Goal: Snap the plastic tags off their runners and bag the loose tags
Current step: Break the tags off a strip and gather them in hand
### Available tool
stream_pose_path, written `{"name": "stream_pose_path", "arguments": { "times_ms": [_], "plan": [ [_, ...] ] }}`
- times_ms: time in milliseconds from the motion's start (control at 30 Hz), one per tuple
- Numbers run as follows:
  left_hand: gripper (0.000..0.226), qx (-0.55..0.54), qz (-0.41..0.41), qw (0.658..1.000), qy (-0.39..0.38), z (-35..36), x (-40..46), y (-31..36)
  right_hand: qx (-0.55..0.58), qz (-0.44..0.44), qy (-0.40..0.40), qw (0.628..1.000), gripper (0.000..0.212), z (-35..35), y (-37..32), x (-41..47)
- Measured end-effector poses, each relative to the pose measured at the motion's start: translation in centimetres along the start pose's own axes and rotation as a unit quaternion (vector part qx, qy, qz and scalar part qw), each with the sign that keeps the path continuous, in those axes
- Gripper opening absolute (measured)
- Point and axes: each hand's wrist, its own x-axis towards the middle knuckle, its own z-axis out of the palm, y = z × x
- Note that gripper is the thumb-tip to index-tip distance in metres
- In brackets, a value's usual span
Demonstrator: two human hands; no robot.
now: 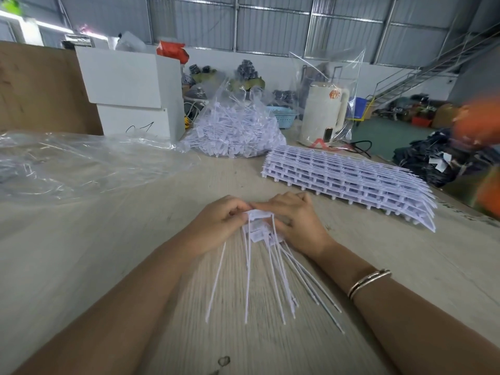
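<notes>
A bunch of white plastic tags (259, 234) lies on the wooden table (108, 261), its long thin tails fanning toward me. My left hand (219, 223) and my right hand (297, 220) meet over the heads of the bunch, and both pinch the tags there with curled fingers. Behind, a clear bag (232, 128) is heaped with loose white tags. To the right lies a stack of tag sheets still on their runners (349, 180).
Crumpled clear plastic bags (75, 163) spread over the table's left side. A white box (130, 90) stands at the back left, and a cream kettle (322, 115) in a clear bag at the back. The table's right edge runs past the runner stack.
</notes>
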Motion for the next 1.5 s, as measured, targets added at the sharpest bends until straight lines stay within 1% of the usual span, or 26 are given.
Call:
{"name": "stream_pose_path", "arguments": {
  "times_ms": [67,233,400,467,533,567,633,667,733,767,800,833,867,900,967,1033,1067,1100,1167,1200,1233,1300,1333,1367,1433,1500],
  "plan": [
    [0.024,0.027,-0.003,1.000,-0.013,-0.3,-0.2,-0.3,-0.018,-0.006,0.043,0.999,0.031,-0.2,0.0,0.1],
    [0.017,-0.009,-0.004,1.000,-0.010,-0.9,-0.5,-1.2,-0.028,-0.006,0.004,1.000,0.027,-0.1,0.1,0.0],
    [0.012,-0.020,0.028,0.999,0.002,-0.7,-0.4,-1.4,0.057,0.042,-0.018,0.997,0.023,0.2,0.5,0.1],
    [0.013,-0.014,0.044,0.999,0.000,-0.8,-0.5,-1.5,0.124,0.053,-0.019,0.991,0.020,0.3,0.5,0.2],
    [0.017,-0.017,0.054,0.998,0.015,-1.1,-0.5,-1.7,0.208,0.106,0.005,0.972,0.025,-0.6,0.7,0.3],
    [0.019,-0.035,0.048,0.998,0.028,-1.2,-0.5,-1.8,0.224,0.133,0.015,0.965,0.027,-1.0,1.0,0.3],
    [0.022,-0.085,0.021,0.996,0.035,-1.3,-0.5,-2.0,0.196,0.146,0.028,0.969,0.022,-1.6,1.3,0.0],
    [0.022,-0.101,0.004,0.995,0.024,-1.3,-0.4,-2.1,0.176,0.142,0.020,0.974,0.019,-1.6,1.5,-0.2],
    [0.014,-0.127,-0.034,0.991,-0.008,-1.3,-0.4,-2.1,0.122,0.111,-0.018,0.986,0.043,-1.2,1.3,-0.4],
    [0.013,-0.134,-0.051,0.989,-0.016,-1.3,-0.4,-2.0,0.098,0.099,-0.058,0.989,0.045,-0.8,1.3,-0.4],
    [0.019,-0.139,-0.064,0.988,-0.019,-1.4,-0.4,-1.9,0.071,0.101,-0.100,0.987,0.038,-0.5,1.2,-0.3],
    [0.023,-0.147,-0.073,0.986,-0.019,-1.4,-0.4,-1.9,0.048,0.093,-0.131,0.986,0.036,-0.3,1.3,-0.3],
    [0.021,-0.162,-0.074,0.984,-0.014,-1.3,-0.3,-1.8,0.029,0.091,-0.155,0.983,0.040,-0.2,1.3,-0.3],
    [0.017,-0.181,-0.069,0.981,-0.007,-1.3,-0.3,-1.7,0.030,0.092,-0.174,0.980,0.045,-0.2,1.4,-0.2],
    [0.018,-0.203,-0.059,0.977,0.005,-1.2,-0.4,-1.6,0.064,0.113,-0.199,0.971,0.055,-0.6,1.2,-0.1],
    [0.017,-0.192,-0.062,0.979,0.013,-1.3,-0.5,-1.6,0.119,0.139,-0.174,0.968,0.072,-1.1,1.2,-0.1],
    [0.018,-0.184,-0.066,0.981,0.015,-1.3,-0.5,-1.6,0.129,0.157,-0.157,0.966,0.066,-1.1,1.1,0.0],
    [0.020,-0.184,-0.071,0.980,0.017,-1.3,-0.4,-1.6,0.146,0.171,-0.140,0.964,0.052,-1.0,1.2,0.0],
    [0.026,-0.213,-0.085,0.973,0.023,-1.0,-0.2,-1.4,0.194,0.205,-0.112,0.953,0.044,-0.7,0.7,0.2],
    [0.026,-0.230,-0.092,0.969,0.026,-0.9,-0.1,-1.3,0.189,0.200,-0.103,0.956,0.041,-0.7,0.5,0.2],
    [0.026,-0.242,-0.098,0.965,0.027,-0.7,0.0,-1.2,0.157,0.170,-0.093,0.968,0.046,-0.5,0.6,0.2],
    [0.024,-0.249,-0.106,0.962,0.030,-0.4,0.1,-1.0,0.024,0.089,-0.093,0.991,0.067,-0.2,1.0,-0.1],
    [0.024,-0.251,-0.107,0.962,0.030,-0.3,0.1,-1.0,-0.033,0.072,-0.084,0.993,0.072,-0.2,1.0,0.0],
    [0.023,-0.255,-0.109,0.960,0.027,-0.2,0.1,-1.0,-0.063,0.062,-0.069,0.994,0.073,-0.3,0.9,0.0],
    [0.022,-0.259,-0.117,0.959,0.016,-0.2,0.0,-1.0,-0.054,0.059,-0.025,0.996,0.070,-0.3,0.6,0.1],
    [0.022,-0.256,-0.127,0.958,0.008,-0.1,0.1,-0.9,-0.013,0.051,-0.012,0.999,0.063,-0.5,0.3,0.2]
  ]
}}
